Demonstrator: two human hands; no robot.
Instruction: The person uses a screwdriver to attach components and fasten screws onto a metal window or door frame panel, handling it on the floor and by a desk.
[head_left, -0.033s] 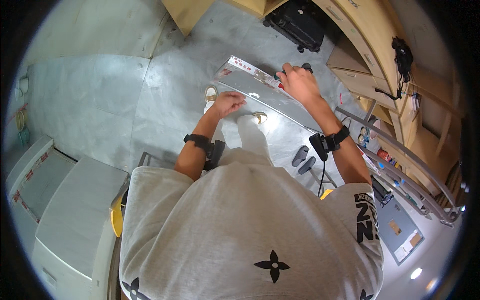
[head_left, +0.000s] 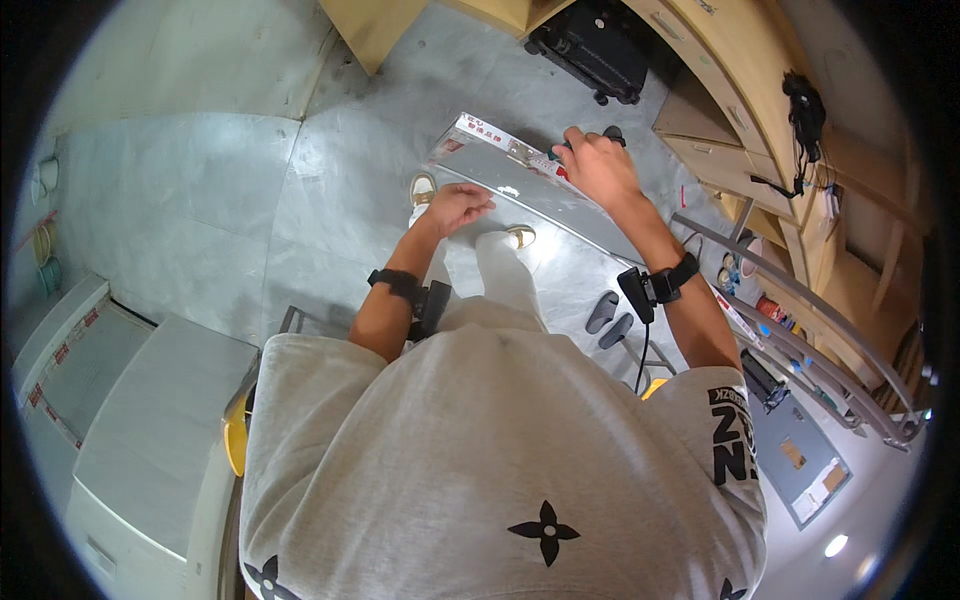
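A long flat silver-grey box (head_left: 520, 180) with a red and white end label is held slanted above the floor in front of me. My left hand (head_left: 458, 207) grips its near edge close to the labelled end, fingers curled over the rim. My right hand (head_left: 597, 165) is at the box's far edge, closed around a small dark tool with a green part (head_left: 610, 132) that touches the box top. Both wrists wear black straps. My white shoes (head_left: 520, 236) show beneath the box.
A black wheeled suitcase (head_left: 590, 45) stands beyond the box. Wooden drawers and cabinets (head_left: 715, 150) line the right. Grey slippers (head_left: 610, 312) lie on the grey floor near metal rails (head_left: 800, 310). Large white cartons (head_left: 150, 430) sit at the left.
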